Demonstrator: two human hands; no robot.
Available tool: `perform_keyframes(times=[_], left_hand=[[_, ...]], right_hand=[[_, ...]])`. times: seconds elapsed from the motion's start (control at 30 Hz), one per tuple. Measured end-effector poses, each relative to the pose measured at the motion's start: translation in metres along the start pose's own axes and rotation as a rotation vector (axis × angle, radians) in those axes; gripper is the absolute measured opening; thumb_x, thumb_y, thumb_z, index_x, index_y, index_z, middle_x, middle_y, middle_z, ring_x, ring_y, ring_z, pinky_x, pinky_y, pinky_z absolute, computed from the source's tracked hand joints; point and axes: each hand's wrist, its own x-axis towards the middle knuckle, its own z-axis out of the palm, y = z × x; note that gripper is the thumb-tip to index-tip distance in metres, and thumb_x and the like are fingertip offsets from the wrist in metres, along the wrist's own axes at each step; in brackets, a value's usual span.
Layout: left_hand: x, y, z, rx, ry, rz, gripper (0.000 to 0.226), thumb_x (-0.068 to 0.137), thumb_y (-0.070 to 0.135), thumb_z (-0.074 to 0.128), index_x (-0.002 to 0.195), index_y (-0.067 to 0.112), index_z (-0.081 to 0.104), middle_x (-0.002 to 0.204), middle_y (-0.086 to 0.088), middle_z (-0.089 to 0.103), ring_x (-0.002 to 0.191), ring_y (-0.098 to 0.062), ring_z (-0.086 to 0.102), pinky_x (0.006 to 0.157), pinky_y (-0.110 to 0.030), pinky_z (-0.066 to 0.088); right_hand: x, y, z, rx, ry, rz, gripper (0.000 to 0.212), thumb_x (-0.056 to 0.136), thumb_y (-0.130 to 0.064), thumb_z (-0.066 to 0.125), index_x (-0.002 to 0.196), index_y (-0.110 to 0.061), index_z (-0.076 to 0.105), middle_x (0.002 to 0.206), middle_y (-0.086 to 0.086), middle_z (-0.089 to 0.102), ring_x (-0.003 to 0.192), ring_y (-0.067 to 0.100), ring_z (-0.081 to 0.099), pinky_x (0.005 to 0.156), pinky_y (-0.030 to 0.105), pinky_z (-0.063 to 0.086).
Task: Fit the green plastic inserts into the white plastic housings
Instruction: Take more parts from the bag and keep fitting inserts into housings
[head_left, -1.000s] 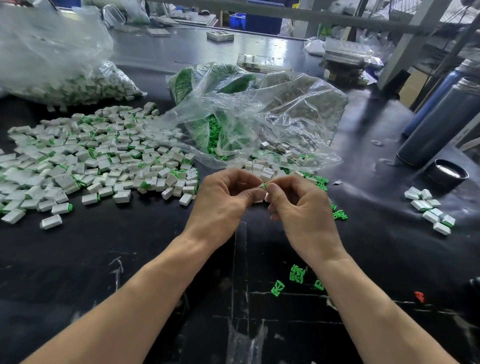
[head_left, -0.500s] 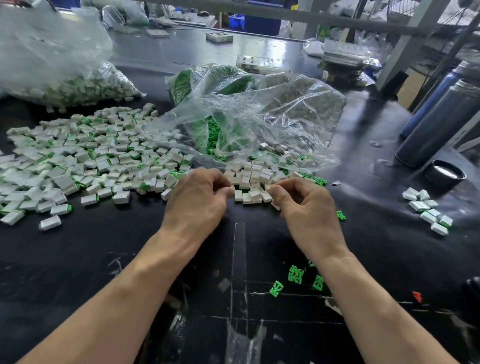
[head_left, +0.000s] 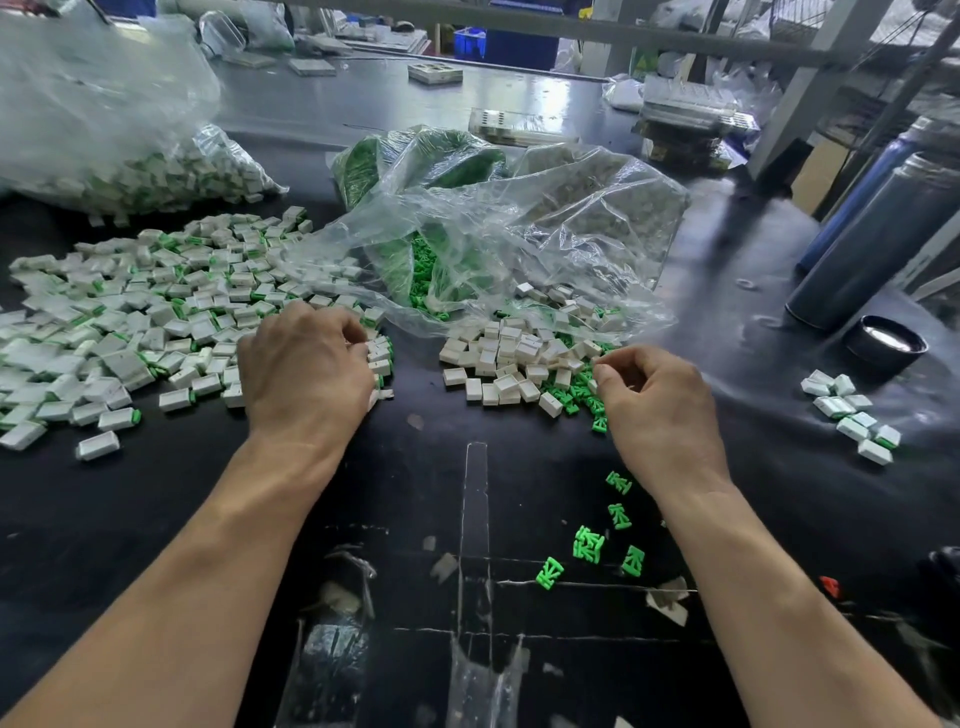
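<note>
My left hand (head_left: 306, 369) hovers knuckles up over the right edge of the heap of white housings with green inserts fitted (head_left: 156, 317). Its fingers curl down among the pieces, and whether they hold one is hidden. My right hand (head_left: 657, 400) is at the loose green inserts (head_left: 574, 392), thumb and forefinger pinched together on one at the heap's edge. Just left of it lies a pile of empty white housings (head_left: 498, 364). A few more green inserts (head_left: 589, 543) are scattered on the black table near my right forearm.
An open clear bag (head_left: 519, 234) with green inserts and housings lies behind the piles. A full bag of parts (head_left: 130, 171) sits at the far left. On the right are a small cluster of housings (head_left: 852, 410), a black cap (head_left: 885, 343) and dark cylinders (head_left: 878, 239).
My hands have parted from the middle. The left one went left to the finished heap. The right one went right to the loose green inserts.
</note>
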Motion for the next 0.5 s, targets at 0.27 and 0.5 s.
perform_keyframes(times=[0.27, 0.5], left_hand=[[-0.003, 0.004, 0.005, -0.005, 0.069, 0.108, 0.014, 0.093, 0.017, 0.072, 0.106, 0.017, 0.075, 0.108, -0.011, 0.064, 0.102, -0.033, 0.060, 0.092, -0.047, 0.046], [-0.032, 0.033, 0.024, -0.176, -0.221, 0.288, 0.021, 0.095, 0.026, 0.069, 0.116, 0.025, 0.070, 0.114, 0.002, 0.067, 0.110, -0.020, 0.059, 0.104, -0.037, 0.043]], right_hand=[[0.009, 0.002, -0.014, -0.271, -0.047, 0.100, 0.009, 0.095, -0.032, 0.069, 0.095, -0.030, 0.077, 0.107, 0.003, 0.074, 0.102, 0.029, 0.066, 0.087, 0.035, 0.049], [0.008, 0.001, -0.010, -0.354, -0.124, 0.120, 0.029, 0.086, -0.057, 0.077, 0.094, -0.030, 0.071, 0.104, -0.002, 0.070, 0.098, 0.023, 0.062, 0.085, 0.035, 0.047]])
